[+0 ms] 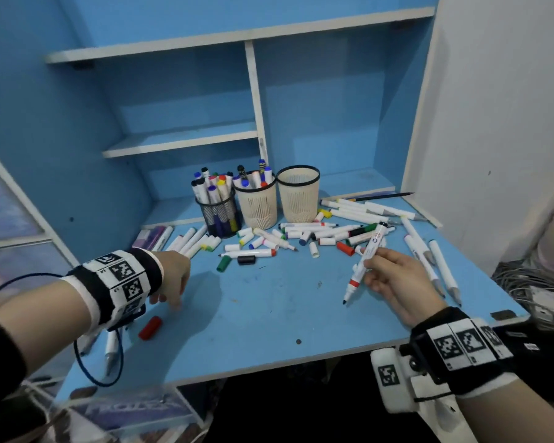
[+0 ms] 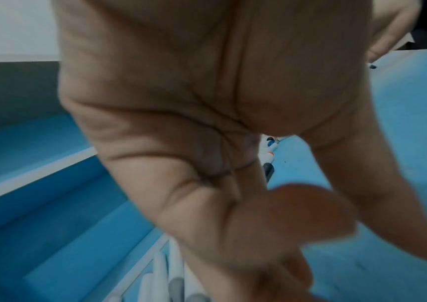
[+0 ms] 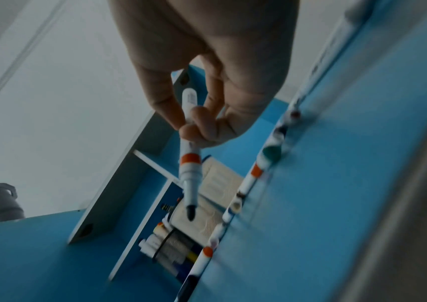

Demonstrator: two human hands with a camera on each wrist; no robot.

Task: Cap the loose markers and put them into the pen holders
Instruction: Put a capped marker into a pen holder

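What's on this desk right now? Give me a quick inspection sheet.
Surface: blue desk, scuffed.
Job's things: uncapped marker with red band; red cap near front edge; black mesh holder and left beige holder hold markers; right beige holder looks empty.
Clutter: loose markers and caps piled mid-desk.
Grippers: right hand pinches the marker; left hand holds nothing, fingers pointing down near the cap.
Cables: thin cord by left wrist; tangle of wires at right.
Surroundings: blue shelves.

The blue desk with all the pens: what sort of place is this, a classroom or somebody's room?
Probably a home study corner. A blue desk with built-in shelves, pen holders and scattered markers suggest it; no sign of a classroom.
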